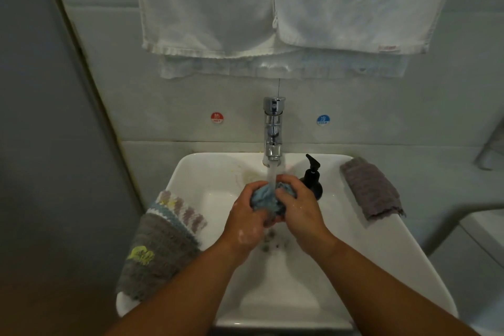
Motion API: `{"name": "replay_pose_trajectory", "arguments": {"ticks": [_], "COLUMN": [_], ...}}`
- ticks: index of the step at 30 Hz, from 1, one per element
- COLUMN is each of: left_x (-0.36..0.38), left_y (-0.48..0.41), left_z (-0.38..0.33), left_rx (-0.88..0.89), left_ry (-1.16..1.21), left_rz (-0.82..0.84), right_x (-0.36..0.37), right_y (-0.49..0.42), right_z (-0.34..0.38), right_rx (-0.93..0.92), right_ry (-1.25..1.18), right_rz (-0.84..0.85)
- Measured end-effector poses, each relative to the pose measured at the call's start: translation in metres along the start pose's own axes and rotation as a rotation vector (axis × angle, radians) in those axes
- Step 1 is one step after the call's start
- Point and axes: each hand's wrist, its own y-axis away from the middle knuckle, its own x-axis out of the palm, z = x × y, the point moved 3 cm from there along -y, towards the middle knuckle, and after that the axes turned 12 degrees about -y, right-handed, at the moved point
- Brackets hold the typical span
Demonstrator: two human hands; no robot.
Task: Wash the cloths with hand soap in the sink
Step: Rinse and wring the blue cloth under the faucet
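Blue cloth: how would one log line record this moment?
blue cloth: bunched, gripped by left hand and right hand | tap: running onto it | soap bottle: upright beside tap

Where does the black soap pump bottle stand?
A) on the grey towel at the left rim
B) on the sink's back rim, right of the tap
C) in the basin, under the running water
B: the black soap pump bottle stands on the sink rim, just right of the chrome tap.
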Motion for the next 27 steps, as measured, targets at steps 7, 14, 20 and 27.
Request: {"name": "replay_pose_trajectory", "arguments": {"ticks": [7, 14, 20, 27], "left_x": [-0.002, -0.001, -0.004, 0.0], "left_y": [-0.002, -0.007, -0.004, -0.003], "left_z": [0.011, 0.004, 0.006, 0.003], "left_rx": [0.007, -0.045, -0.033, 0.008], "left_ry": [-0.352, -0.634, -0.365, 0.022], "left_rz": [-0.111, -0.193, -0.175, -0.067], "right_x": [0.004, 0.008, 0.004, 0.0], "right_y": [-0.002, -0.006, -0.004, 0.001], "right_z": [-0.018, -0.015, -0.015, -0.008], "right_rx": [-0.009, -0.096, 0.007, 0.119], "right_ry": [0.202, 0.506, 0.285, 0.004], "right_rz": [0.048, 0.0, -0.055, 0.105]}}
